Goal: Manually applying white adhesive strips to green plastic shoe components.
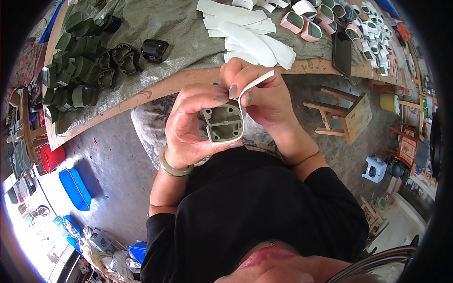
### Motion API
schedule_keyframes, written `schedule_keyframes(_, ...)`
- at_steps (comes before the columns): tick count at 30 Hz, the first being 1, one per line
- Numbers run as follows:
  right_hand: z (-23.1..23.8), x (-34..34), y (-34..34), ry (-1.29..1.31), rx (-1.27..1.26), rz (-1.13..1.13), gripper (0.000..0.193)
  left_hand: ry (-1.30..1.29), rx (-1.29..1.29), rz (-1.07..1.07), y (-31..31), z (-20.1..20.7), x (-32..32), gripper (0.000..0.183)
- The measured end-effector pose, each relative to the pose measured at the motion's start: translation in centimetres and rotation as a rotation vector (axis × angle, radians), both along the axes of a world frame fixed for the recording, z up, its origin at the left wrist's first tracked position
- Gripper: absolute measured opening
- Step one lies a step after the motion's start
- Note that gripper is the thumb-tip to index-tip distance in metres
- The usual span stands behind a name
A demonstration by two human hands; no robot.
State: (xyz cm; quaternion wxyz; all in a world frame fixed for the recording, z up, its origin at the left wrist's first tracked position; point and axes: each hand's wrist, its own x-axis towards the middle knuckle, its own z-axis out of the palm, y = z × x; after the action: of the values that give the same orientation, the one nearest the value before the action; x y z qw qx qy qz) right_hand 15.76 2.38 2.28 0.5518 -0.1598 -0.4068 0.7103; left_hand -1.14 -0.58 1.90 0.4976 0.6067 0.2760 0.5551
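Grey-green hollow plastic shell [223, 123] sits clamped in left hand [188, 127]; right hand [264, 96] pinches white flexible strip [255, 82] curving around its right edge.

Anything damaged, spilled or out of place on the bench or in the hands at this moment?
Nothing stands out. The left hand holds a grey plastic shell; the right hand presses a white strip along its edge. Dark shells and strips lie in loose piles.

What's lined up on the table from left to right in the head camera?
Pile of dark green shells → black shell → stack of white strips → pink shells → dark flat slab → white-and-green pieces.
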Motion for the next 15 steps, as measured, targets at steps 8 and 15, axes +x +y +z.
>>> schedule_keyframes(8,0.5,0.5,0.2,-0.080,-0.019,-0.014,0.022,0.244,-0.037,-0.112,0.8,0.9,-0.9,0.079)
schedule_keyframes(15,-1.1,-0.5,-0.2,-0.102,0.316,-0.216,0.019,-0.213,-0.153,-0.046,0.2,-0.3,1.9,0.108)
